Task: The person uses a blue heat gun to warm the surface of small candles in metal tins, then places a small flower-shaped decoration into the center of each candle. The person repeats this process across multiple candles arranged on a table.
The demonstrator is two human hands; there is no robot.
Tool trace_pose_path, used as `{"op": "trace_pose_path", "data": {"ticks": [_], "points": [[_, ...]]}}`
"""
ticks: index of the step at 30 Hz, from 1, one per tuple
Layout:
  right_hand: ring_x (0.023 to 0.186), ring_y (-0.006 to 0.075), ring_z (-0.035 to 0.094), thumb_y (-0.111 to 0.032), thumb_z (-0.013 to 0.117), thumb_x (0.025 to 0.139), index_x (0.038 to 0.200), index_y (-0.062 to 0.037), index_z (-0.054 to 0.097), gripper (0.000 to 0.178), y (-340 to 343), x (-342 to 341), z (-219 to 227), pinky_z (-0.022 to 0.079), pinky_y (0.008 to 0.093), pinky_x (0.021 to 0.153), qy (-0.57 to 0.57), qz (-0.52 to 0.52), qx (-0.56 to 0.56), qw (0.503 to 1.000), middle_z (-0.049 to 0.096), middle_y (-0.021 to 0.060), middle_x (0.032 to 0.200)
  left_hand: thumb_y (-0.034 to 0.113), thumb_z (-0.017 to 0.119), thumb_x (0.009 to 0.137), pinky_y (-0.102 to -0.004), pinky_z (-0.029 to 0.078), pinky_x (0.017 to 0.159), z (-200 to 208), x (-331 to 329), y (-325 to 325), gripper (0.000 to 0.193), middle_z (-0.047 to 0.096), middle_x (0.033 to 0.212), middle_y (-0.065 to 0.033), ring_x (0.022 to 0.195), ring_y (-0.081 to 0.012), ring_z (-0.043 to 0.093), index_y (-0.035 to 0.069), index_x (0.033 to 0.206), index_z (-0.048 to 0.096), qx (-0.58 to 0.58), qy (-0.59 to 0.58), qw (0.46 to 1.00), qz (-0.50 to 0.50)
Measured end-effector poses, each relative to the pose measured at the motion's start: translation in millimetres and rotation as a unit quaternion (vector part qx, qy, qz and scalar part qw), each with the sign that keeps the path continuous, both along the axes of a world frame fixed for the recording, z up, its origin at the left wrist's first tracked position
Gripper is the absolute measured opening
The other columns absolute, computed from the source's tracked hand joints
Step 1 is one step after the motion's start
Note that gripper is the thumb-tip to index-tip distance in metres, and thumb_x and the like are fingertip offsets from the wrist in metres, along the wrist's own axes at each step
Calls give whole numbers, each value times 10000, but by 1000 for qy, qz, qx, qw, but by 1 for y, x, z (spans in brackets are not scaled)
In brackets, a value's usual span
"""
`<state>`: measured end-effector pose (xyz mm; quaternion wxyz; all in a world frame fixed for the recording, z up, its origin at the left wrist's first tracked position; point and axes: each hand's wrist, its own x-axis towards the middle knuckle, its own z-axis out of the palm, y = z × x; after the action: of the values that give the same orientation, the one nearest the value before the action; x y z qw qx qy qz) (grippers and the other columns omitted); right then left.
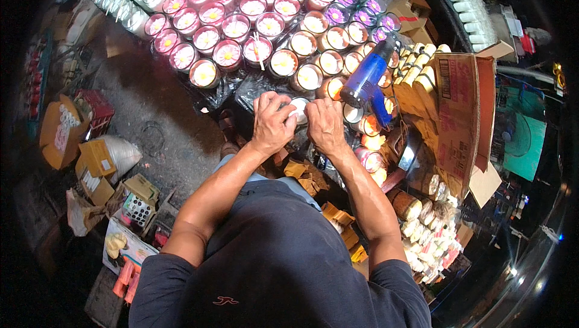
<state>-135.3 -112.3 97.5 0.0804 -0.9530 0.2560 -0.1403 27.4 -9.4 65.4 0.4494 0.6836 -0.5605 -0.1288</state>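
Observation:
Between my two hands, at the near edge of the table, stands a glass candle [298, 108] with a pale top. My left hand [272, 121] curls its fingers against the left side of the glass. From the right, my right hand [326, 125] has its fingers bent in and pressed to the rim; its fingertips are partly hidden. Just beyond are candles in glasses with cream tops, among them a lit-looking one [309, 77]. A blue heat gun or hair dryer [367, 77] lies over the glasses right of my right hand.
Rows of pink flower candles [236, 26] and purple ones [363, 3] fill the table, with white-filled glasses [129, 11] at far left. A large cardboard box [461, 111] stands at right, beside bundled pale rolls [422, 65]. Boxes and a bag [120, 156] sit on the left floor.

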Motion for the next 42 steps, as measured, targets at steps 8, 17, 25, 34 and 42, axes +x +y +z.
{"op": "trace_pose_path", "data": {"ticks": [8, 17, 25, 34, 42], "points": [[872, 306, 566, -124, 627, 910, 931, -82, 613, 49, 4, 3, -1, 410, 455, 795, -6, -7, -7, 1000, 568, 109, 901, 148, 829, 780, -561, 334, 1169, -4, -13, -6, 200, 595, 1455, -155, 1409, -402, 470, 102, 974, 839, 32, -7, 999, 39], [867, 301, 560, -145, 620, 915, 937, -81, 624, 67, 7, 4, -3, 402, 465, 791, 4, -15, -24, 1000, 574, 115, 898, 96, 807, 772, -559, 324, 1187, -14, -17, -10, 136, 582, 1479, -154, 1432, -398, 458, 87, 901, 849, 34, 24, 999, 31], [871, 318, 562, -173, 641, 884, 935, -61, 619, 126, 7, 7, -6, 397, 474, 781, -23, -22, -15, 999, 577, 129, 898, 168, 764, 830, -584, 297, 1221, -17, -12, -12, 159, 542, 1527, -170, 1479, -417, 408, 93, 950, 837, 71, 15, 997, 21], [871, 327, 576, -186, 659, 887, 902, -57, 617, 137, 12, 10, -10, 402, 481, 780, -46, -64, -17, 997, 581, 135, 865, 157, 795, 842, -581, 304, 1232, -25, -7, -13, 106, 548, 1531, -154, 1491, -406, 406, 110, 935, 816, 52, 13, 999, 7], [865, 327, 564, -175, 647, 879, 901, -62, 616, 119, 15, 10, -10, 389, 468, 758, -64, -82, -11, 994, 562, 138, 868, 132, 800, 829, -571, 313, 1229, -26, -7, -16, 105, 560, 1509, -156, 1472, -404, 421, 95, 927, 808, 47, 2, 999, -1]]}}
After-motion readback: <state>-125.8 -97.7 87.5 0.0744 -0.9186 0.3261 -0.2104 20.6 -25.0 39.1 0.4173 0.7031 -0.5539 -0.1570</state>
